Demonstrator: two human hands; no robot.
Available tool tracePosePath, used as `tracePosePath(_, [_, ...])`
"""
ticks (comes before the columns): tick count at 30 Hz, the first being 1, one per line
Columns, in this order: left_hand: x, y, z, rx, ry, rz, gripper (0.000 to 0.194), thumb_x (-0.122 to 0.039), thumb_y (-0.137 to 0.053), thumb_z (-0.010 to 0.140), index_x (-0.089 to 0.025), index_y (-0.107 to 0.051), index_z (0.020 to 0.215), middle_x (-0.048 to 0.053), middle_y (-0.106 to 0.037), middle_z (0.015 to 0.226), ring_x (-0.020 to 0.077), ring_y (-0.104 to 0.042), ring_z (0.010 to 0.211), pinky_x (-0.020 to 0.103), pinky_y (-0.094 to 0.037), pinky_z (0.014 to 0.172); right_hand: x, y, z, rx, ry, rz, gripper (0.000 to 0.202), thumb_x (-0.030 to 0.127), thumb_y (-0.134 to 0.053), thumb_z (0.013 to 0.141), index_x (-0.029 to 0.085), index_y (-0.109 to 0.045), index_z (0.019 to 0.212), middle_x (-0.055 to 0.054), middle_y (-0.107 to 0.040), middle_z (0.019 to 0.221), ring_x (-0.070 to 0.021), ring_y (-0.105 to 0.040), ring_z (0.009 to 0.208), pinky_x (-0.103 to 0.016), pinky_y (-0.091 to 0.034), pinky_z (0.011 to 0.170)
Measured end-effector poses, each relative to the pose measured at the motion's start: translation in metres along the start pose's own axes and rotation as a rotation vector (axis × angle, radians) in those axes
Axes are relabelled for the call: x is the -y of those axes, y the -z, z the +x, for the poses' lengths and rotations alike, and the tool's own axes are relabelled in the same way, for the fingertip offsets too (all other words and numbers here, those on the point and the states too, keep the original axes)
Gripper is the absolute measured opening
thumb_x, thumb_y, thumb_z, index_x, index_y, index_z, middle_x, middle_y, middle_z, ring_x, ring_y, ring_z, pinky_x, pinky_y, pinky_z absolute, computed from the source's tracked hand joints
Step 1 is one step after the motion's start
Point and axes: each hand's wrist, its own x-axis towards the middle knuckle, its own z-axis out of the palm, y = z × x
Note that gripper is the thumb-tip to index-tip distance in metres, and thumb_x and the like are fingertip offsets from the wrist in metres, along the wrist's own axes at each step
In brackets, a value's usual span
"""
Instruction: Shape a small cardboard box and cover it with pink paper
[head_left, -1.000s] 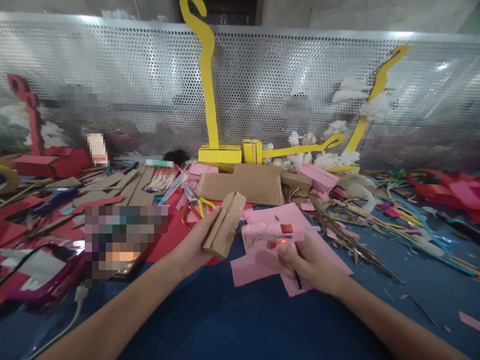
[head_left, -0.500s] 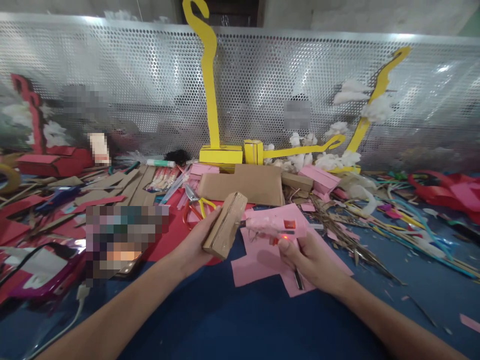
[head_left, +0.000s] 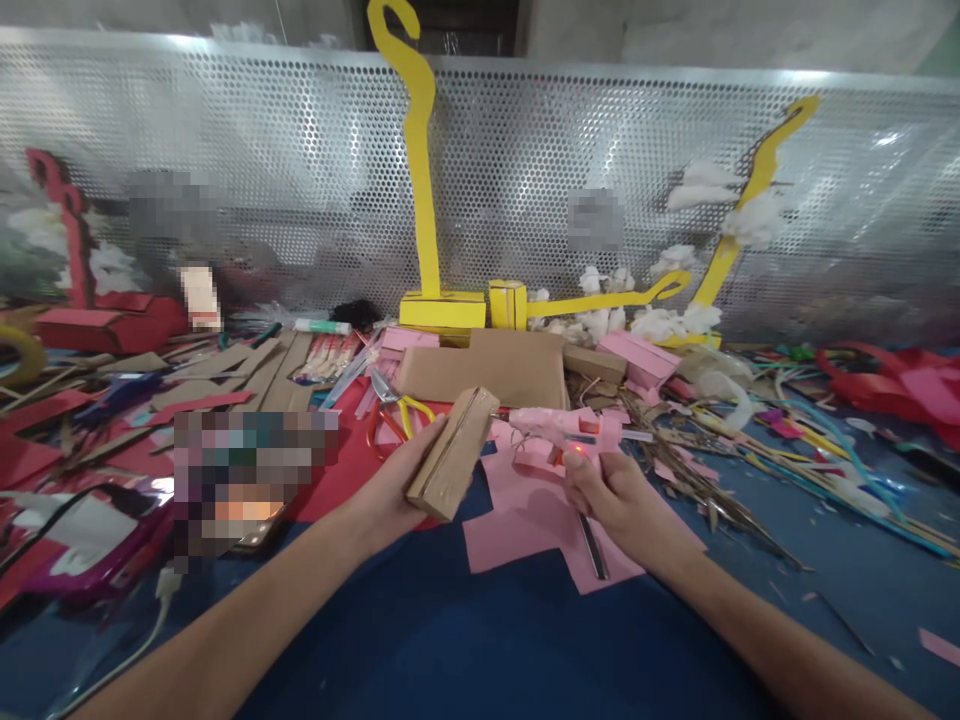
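Observation:
A small brown cardboard box is tilted up in my left hand, whose fingers wrap round its far side. My right hand grips a pink hot glue gun with a lit orange light and a clear glue stick at its back end. The gun's nozzle points left, at the upper right edge of the box; whether it touches cannot be made out. Beneath the gun lie a cut sheet of pink paper and a dark slim tool.
Pliers with red and yellow handles lie behind my left hand. A flat cardboard sheet and yellow hook-shaped stands are in front of a perforated metal panel. Sticks and paper scraps litter the right; a white cable runs at left.
My right hand has shifted the glue gun slightly up and to the right, and its nozzle is now nearer the top of the box's edge. My left hand and the box are almost still.

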Motion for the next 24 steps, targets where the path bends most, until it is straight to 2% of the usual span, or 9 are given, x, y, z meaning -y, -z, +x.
tracePosePath(3, [0.0, -0.001, -0.001, -0.02, 0.004, 0.011, 0.038, -0.044, -0.057, 0.101, -0.011, -0.072, 0.111, 0.012, -0.075, 0.092, 0.017, -0.069, 0.067, 0.027, -0.055, 0.059, 0.002, 0.001, -0.002, 0.002, 0.015, 0.012, 0.065, 0.069, -0.035, 0.1, 0.022, -0.039, 0.056, 0.001, -0.039, 0.054, -0.0118, -0.034, 0.053, -0.03, -0.027, 0.052])
tracePosePath(7, [0.0, -0.002, -0.001, 0.024, 0.004, -0.001, 0.038, -0.043, -0.055, 0.102, -0.01, -0.072, 0.111, 0.011, -0.074, 0.09, 0.0166, -0.068, 0.066, 0.027, -0.055, 0.059, 0.006, 0.006, -0.006, 0.139, 0.031, 0.041, 0.064, 0.071, -0.041, 0.098, 0.022, -0.041, 0.056, 0.001, -0.04, 0.053, -0.0113, -0.034, 0.052, -0.029, -0.026, 0.05])
tracePosePath(9, [0.0, -0.002, 0.0, 0.016, 0.004, -0.011, 0.039, -0.044, -0.055, 0.102, -0.01, -0.072, 0.108, 0.011, -0.074, 0.088, 0.016, -0.067, 0.064, 0.027, -0.054, 0.058, 0.006, 0.008, -0.006, 0.165, 0.032, 0.035, 0.064, 0.071, -0.043, 0.096, 0.022, -0.042, 0.056, 0.002, -0.04, 0.053, -0.011, -0.033, 0.051, -0.028, -0.026, 0.049])
tracePosePath(14, [0.0, 0.0, -0.001, -0.005, 0.054, 0.036, 0.044, -0.048, -0.06, 0.098, -0.009, -0.072, 0.112, 0.011, -0.074, 0.089, 0.0162, -0.068, 0.065, 0.026, -0.054, 0.059, -0.005, 0.008, 0.0, 0.018, 0.058, 0.073, 0.063, 0.065, -0.039, 0.102, 0.021, -0.039, 0.056, 0.003, -0.038, 0.052, -0.0104, -0.033, 0.05, -0.028, -0.026, 0.05])
tracePosePath(16, [0.0, -0.002, -0.002, -0.027, 0.063, 0.049, 0.044, -0.048, -0.059, 0.098, -0.009, -0.072, 0.113, 0.012, -0.074, 0.091, 0.0166, -0.069, 0.066, 0.026, -0.054, 0.059, -0.007, 0.009, 0.001, 0.001, 0.077, 0.085, 0.062, 0.063, -0.038, 0.103, 0.021, -0.04, 0.056, 0.003, -0.039, 0.052, -0.0106, -0.033, 0.051, -0.028, -0.028, 0.051])
tracePosePath(21, [-0.002, -0.009, -0.006, -0.059, 0.054, 0.034, 0.043, -0.045, -0.051, 0.103, -0.008, -0.073, 0.104, 0.01, -0.073, 0.082, 0.015, -0.067, 0.062, 0.025, -0.053, 0.058, 0.002, 0.01, -0.007, 0.227, 0.061, 0.089, 0.062, 0.069, -0.042, 0.098, 0.021, -0.043, 0.058, 0.002, -0.041, 0.055, -0.011, -0.035, 0.052, -0.027, -0.027, 0.05])
tracePosePath(22, [-0.003, -0.008, -0.005, -0.054, 0.049, 0.029, 0.043, -0.045, -0.051, 0.103, -0.008, -0.073, 0.103, 0.01, -0.073, 0.081, 0.0149, -0.066, 0.062, 0.025, -0.053, 0.057, 0.004, 0.01, -0.008, 0.24, 0.051, 0.077, 0.062, 0.07, -0.043, 0.097, 0.021, -0.043, 0.059, 0.002, -0.041, 0.055, -0.011, -0.035, 0.052, -0.027, -0.026, 0.05])
tracePosePath(24, [-0.002, -0.005, -0.003, -0.03, 0.047, 0.022, 0.042, -0.045, -0.053, 0.102, -0.008, -0.072, 0.105, 0.01, -0.073, 0.084, 0.0152, -0.067, 0.063, 0.025, -0.054, 0.058, 0.004, 0.01, -0.006, 0.181, 0.028, 0.051, 0.064, 0.071, -0.042, 0.097, 0.021, -0.042, 0.057, 0.002, -0.039, 0.054, -0.0108, -0.033, 0.051, -0.027, -0.024, 0.049])
